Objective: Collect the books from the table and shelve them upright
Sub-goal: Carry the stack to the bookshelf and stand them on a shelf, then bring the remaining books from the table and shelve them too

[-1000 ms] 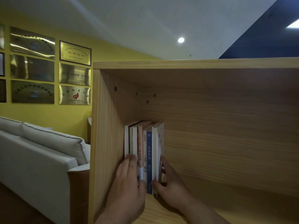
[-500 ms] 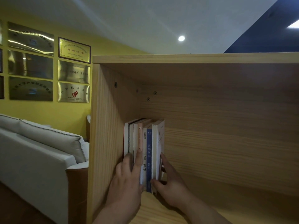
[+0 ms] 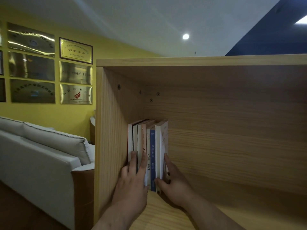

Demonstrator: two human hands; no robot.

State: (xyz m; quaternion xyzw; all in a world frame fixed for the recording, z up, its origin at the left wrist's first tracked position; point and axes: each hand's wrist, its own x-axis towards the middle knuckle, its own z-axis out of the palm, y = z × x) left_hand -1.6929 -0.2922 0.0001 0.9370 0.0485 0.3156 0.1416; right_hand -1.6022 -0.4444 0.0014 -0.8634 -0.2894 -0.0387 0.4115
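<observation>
books (image 3: 152, 146) stand upright at the left end of the shelf (image 3: 232, 213), against its side wall. about seven spines. left hand (image 3: 132, 185): fingers (image 3: 133, 160) straight, pressing the left spines. right hand (image 3: 176, 185): flat on the end cover, thumb at the spines. two hands, neither grips. push evenly, square the spines, brace the right side against tipping.

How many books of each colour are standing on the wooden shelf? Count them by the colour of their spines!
White or cream books: 5
Orange book: 1
Blue book: 1
Total: 7
The pale ones are squeezed tight together, so their count is a best look.
</observation>
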